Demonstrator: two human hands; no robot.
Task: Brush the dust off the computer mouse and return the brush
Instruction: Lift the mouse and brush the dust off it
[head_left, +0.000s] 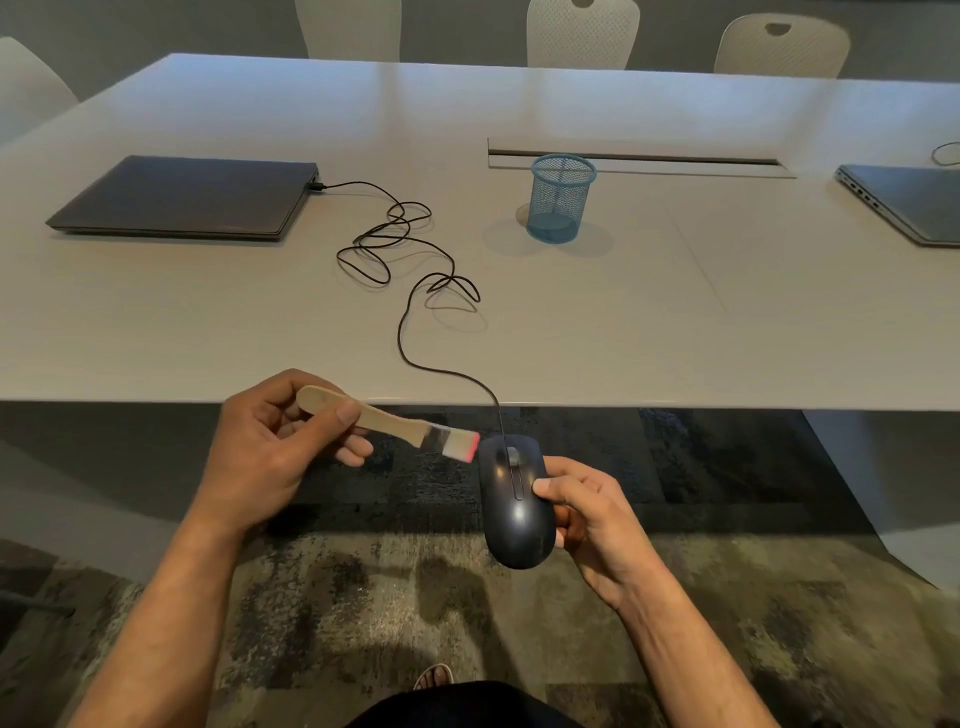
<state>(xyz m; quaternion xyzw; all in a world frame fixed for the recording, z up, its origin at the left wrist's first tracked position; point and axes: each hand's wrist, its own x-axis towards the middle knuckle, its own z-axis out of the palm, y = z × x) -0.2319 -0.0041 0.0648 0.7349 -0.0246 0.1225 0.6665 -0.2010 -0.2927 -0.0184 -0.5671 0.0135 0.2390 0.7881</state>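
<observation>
The computer mouse (516, 506) is off the bench (571, 322), held in the air just beyond its near edge, over the carpet. The right hand (592, 525) has its fingers (545, 489) clamped on the mouse's right flank, thumb on top beside the wheel and the others curled underneath. The left hand (270, 441) has its fingers (347, 414) closed on the wooden handle of the brush (387, 423), pinching it near the rounded end. The brush lies to the left of the mouse, its long axis running left to right and dipping slightly toward the near side, with the pink-tipped bristles (462, 447) touching or all but touching the far-left shoulder of the mouse; which of the two cannot be told. The mouse's own long axis runs far to near, roughly across that of the brush, so a sweep probably calls for the left hand to draw the bristles rightward over the buttons. The cable (410, 291) trails from the mouse's far end in loose loops to the closed laptop (182, 197) at far left. The blue mesh cup (561, 200), likely the brush's home, stands empty well beyond the hands. No brand or writing can be read on anything.
</observation>
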